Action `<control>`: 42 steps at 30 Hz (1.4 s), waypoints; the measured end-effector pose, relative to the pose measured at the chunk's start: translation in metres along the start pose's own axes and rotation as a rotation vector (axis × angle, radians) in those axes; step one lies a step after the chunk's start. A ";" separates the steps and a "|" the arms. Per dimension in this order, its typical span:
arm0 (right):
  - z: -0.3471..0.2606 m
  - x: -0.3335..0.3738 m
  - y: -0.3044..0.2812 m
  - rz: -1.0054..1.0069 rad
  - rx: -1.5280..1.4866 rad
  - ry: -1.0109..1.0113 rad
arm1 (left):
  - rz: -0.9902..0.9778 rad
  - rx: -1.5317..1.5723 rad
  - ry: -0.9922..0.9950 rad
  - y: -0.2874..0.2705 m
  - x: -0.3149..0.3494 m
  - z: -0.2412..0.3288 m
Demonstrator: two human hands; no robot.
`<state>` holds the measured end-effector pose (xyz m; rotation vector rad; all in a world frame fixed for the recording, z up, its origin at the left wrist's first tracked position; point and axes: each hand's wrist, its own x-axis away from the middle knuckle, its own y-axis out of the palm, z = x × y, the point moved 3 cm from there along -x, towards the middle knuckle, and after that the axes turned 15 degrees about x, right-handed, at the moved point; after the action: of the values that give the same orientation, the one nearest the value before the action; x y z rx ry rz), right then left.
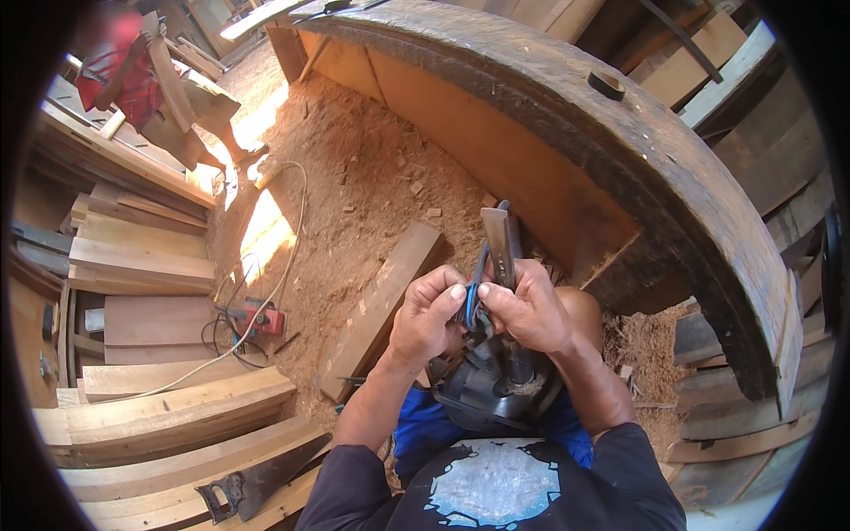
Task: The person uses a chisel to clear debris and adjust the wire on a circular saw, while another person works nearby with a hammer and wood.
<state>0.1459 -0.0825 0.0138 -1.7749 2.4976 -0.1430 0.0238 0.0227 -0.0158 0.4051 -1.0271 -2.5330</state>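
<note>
Left fingers (445, 305), right fingers (503, 305) pinched blue strip (471, 303)—lower end lost! Black object (467, 396) below, part-hidden, unclear.

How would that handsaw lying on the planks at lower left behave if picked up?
The handsaw would probably flex a little, since its blade looks thin. It may feel weightier toward the handle, which looks chunkier than the blade. Lying flat on the planks, it seems unlikely to roll, though it could slide.
</note>
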 end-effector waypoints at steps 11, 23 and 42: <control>-0.006 -0.006 -0.005 0.082 0.120 0.004 | -0.236 -0.968 0.079 0.010 -0.003 0.042; 0.002 0.001 -0.018 0.017 -0.072 0.085 | 0.085 -0.337 -0.020 0.005 -0.008 0.003; 0.003 0.000 -0.014 0.010 -0.090 -0.001 | 0.061 -0.388 0.040 0.004 -0.011 0.005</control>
<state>0.1595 -0.0870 0.0130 -1.7939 2.5508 -0.0294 0.0326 0.0277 -0.0081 0.3043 -0.5046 -2.5763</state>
